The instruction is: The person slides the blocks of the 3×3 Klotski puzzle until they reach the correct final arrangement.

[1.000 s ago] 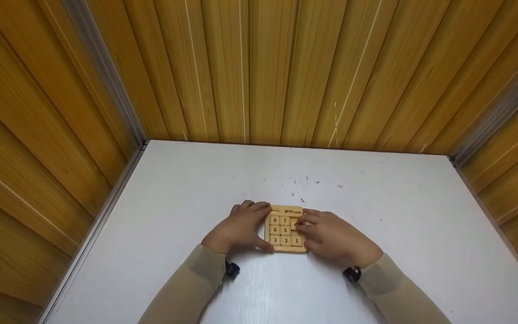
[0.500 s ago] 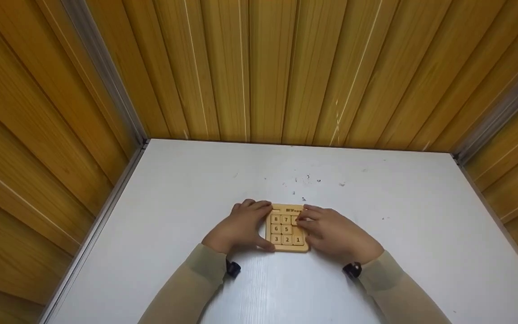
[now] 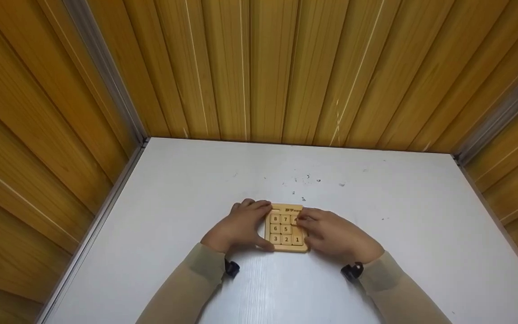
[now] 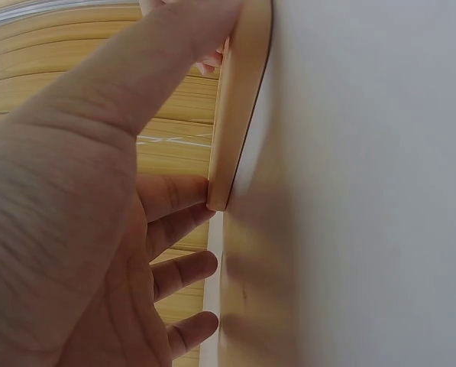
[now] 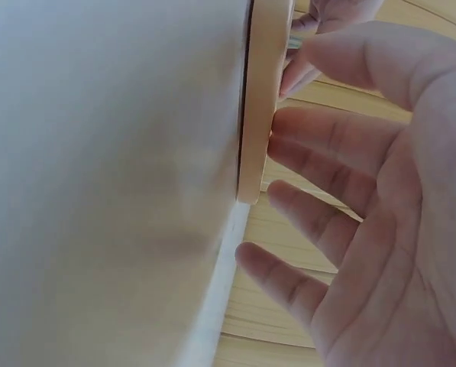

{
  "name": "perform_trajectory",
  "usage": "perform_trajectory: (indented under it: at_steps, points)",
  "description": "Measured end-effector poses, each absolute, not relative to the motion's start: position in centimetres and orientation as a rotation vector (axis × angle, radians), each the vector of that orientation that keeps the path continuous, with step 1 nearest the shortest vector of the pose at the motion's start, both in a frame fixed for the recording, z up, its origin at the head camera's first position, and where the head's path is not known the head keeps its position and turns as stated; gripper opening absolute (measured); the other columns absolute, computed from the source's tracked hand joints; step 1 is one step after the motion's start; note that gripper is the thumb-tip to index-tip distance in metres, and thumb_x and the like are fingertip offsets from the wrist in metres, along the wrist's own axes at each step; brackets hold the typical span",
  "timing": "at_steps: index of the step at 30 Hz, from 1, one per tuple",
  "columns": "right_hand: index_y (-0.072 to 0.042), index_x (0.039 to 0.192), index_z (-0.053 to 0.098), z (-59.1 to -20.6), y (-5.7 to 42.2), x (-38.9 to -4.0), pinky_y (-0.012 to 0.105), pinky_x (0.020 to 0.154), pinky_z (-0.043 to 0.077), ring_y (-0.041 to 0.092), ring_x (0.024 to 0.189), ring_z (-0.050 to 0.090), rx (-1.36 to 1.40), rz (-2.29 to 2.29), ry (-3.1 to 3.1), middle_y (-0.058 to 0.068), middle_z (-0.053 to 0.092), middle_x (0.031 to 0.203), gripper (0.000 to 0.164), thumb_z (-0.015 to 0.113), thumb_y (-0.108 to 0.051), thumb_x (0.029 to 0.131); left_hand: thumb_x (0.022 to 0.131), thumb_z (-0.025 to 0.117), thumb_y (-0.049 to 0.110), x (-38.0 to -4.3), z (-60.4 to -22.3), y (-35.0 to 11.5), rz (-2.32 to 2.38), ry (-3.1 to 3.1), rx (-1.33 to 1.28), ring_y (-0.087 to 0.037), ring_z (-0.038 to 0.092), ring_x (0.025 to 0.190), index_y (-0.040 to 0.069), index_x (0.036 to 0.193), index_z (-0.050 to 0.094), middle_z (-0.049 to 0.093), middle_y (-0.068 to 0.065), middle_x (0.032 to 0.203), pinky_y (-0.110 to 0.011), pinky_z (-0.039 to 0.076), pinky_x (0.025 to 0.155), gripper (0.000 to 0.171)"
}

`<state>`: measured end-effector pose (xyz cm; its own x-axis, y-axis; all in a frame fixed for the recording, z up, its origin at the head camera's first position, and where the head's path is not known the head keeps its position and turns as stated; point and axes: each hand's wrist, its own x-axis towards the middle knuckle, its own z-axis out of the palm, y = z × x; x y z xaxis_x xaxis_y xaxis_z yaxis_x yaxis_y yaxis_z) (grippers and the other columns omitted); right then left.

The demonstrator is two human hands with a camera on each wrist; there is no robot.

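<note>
A wooden number sliding puzzle (image 3: 286, 247) lies on the white table, its numbered tiles set in rows. My left hand (image 3: 239, 228) holds the left side of the puzzle, thumb at the near corner and fingers at the far one. In the left wrist view the thumb and index finger touch the wooden edge (image 4: 239, 115). At the right side is my right hand (image 3: 337, 236), with fingertips on the partly covered tile 4 (image 3: 294, 219) in the top row. An open slot shows below that tile, beside tile 5 (image 3: 286, 229). The right wrist view shows loosely extended fingers.
The white table (image 3: 187, 180) spreads around the puzzle, with small dark marks (image 3: 304, 180) beyond it. Wood-patterned panels (image 3: 268, 72) stand behind and at both sides. A dark strap device sits on each wrist.
Tile 4 has slid away from me into the top row, and a slot has opened beside tile 5. My right fingertips moved with it; the left hand keeps its hold.
</note>
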<state>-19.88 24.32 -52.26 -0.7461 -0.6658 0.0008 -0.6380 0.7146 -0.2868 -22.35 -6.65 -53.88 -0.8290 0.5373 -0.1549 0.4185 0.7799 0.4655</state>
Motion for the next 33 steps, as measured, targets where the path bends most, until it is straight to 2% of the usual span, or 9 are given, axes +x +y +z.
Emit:
perform_trajectory:
  at_steps: [4, 9, 12, 16, 26, 33]
  points:
    - [-0.013, 0.153, 0.072, -51.7, 24.3, -19.6, 0.053, 0.13, 0.051, 0.031, 0.152, 0.064, -1.083, -0.432, 2.845, 0.005, 0.066, 0.161, 0.044, 0.069, -0.024, 0.11, 0.078, 0.099, 0.065, -22.3, -53.7, -6.6, 0.607, 2.694, 0.742, -0.029, 0.036, 0.169, 0.019, 0.176, 0.042, 0.041, 0.004, 0.184, -0.055, 0.027, 0.142, 0.122]
    - [-0.01, 0.132, 0.084, -50.8, 24.0, -19.3, 0.051, 0.12, 0.059, 0.029, 0.135, 0.074, -1.271, -0.462, 2.815, 0.006, 0.077, 0.141, 0.029, 0.074, -0.015, 0.106, 0.077, 0.099, 0.065, -22.3, -53.6, -6.6, 0.612, 2.71, 0.736, -0.028, 0.037, 0.169, 0.019, 0.176, 0.044, 0.042, 0.005, 0.183, -0.055, 0.028, 0.141, 0.122]
    - [-0.009, 0.125, 0.087, -50.6, 23.8, -18.9, 0.051, 0.114, 0.062, 0.028, 0.127, 0.077, -1.336, -0.436, 2.784, 0.007, 0.08, 0.136, 0.024, 0.075, -0.016, 0.105, 0.077, 0.1, 0.064, -22.3, -53.7, -6.5, 0.621, 2.712, 0.728, -0.027, 0.037, 0.168, 0.019, 0.175, 0.044, 0.043, 0.005, 0.182, -0.054, 0.028, 0.141, 0.122]
    - [-0.011, 0.125, 0.088, -50.5, 23.7, -18.3, 0.05, 0.112, 0.064, 0.025, 0.124, 0.079, -1.303, -0.405, 2.74, 0.005, 0.081, 0.135, 0.024, 0.075, -0.021, 0.106, 0.076, 0.101, 0.063, -22.2, -53.9, -6.5, 0.634, 2.711, 0.727, -0.026, 0.038, 0.167, 0.019, 0.175, 0.044, 0.044, 0.005, 0.182, -0.053, 0.029, 0.141, 0.122]
    - [-0.012, 0.123, 0.088, -50.9, 23.5, -17.6, 0.046, 0.11, 0.065, 0.022, 0.12, 0.079, -1.271, -0.398, 2.701, 0.001, 0.082, 0.13, 0.023, 0.078, -0.023, 0.106, 0.076, 0.1, 0.064, -22.1, -54.2, -6.4, 0.629, 2.712, 0.722, -0.026, 0.038, 0.167, 0.019, 0.175, 0.044, 0.044, 0.005, 0.182, -0.054, 0.027, 0.141, 0.122]
    - [-0.011, 0.124, 0.087, -50.2, 23.1, -17.1, 0.049, 0.112, 0.063, 0.024, 0.123, 0.077, -1.234, -0.302, 2.714, 0.001, 0.08, 0.134, 0.026, 0.079, -0.026, 0.104, 0.076, 0.101, 0.063, -22.0, -53.9, -6.5, 0.652, 2.713, 0.715, -0.026, 0.037, 0.168, 0.02, 0.175, 0.044, 0.044, 0.005, 0.182, -0.052, 0.028, 0.141, 0.122]
